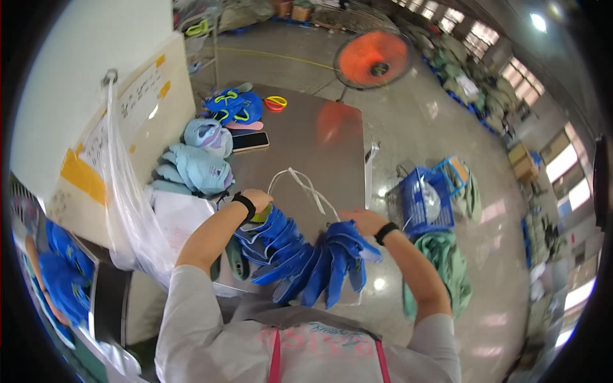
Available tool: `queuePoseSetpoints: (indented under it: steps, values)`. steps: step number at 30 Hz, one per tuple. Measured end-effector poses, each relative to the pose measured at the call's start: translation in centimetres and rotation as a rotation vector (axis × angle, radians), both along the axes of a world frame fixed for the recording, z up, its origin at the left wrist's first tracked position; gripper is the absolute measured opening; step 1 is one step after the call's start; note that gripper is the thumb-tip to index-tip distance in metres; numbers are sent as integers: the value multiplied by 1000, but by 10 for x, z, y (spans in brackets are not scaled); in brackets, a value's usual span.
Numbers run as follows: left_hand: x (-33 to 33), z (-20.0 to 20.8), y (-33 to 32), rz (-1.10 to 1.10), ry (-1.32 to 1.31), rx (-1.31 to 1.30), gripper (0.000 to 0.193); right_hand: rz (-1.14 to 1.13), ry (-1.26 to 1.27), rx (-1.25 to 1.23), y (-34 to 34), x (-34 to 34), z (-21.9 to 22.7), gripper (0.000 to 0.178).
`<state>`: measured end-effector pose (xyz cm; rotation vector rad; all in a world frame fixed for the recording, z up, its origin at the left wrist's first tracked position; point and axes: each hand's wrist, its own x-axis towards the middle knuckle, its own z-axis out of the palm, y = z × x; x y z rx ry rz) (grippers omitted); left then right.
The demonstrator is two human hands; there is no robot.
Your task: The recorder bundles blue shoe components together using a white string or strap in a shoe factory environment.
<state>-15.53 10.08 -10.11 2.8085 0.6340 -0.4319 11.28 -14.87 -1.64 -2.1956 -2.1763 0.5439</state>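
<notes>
A row of several flat blue fabric pieces [311, 271], which look like shoe parts, hangs fanned out in front of me at the table's near edge. A white cord [300, 180] arches above them from one hand to the other; the pieces appear strung along it. My left hand [257, 200], with a black wristband, is closed at the cord's left end, beside a yellow-green bit at the top of the row. On the right, my right hand [364, 222] is closed at the cord's other end, against the rightmost blue pieces. The fingertips of both are partly hidden.
On the grey table [306, 127] lie blue shoe uppers [234, 105], light-blue bundles [195, 167], a phone [251, 142] and scissors [276, 103]. A clear plastic bag [128, 191] hangs at left. An orange fan [373, 60] stands beyond; a blue crate [426, 201] sits at right.
</notes>
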Motion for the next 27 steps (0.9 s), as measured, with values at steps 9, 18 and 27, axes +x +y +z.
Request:
queuePoseSetpoints:
  steps: [9,18,27]
  values:
    - [-19,59,-57,191,-246,393,13,201,-395,-198,66,24,-62,25]
    - [-48,87,-231,694,-673,23,25,-407,938,-69,-16,112,-88,31]
    - [4,122,-473,939,-1082,-44,19,-749,1874,-418,-146,143,-180,29]
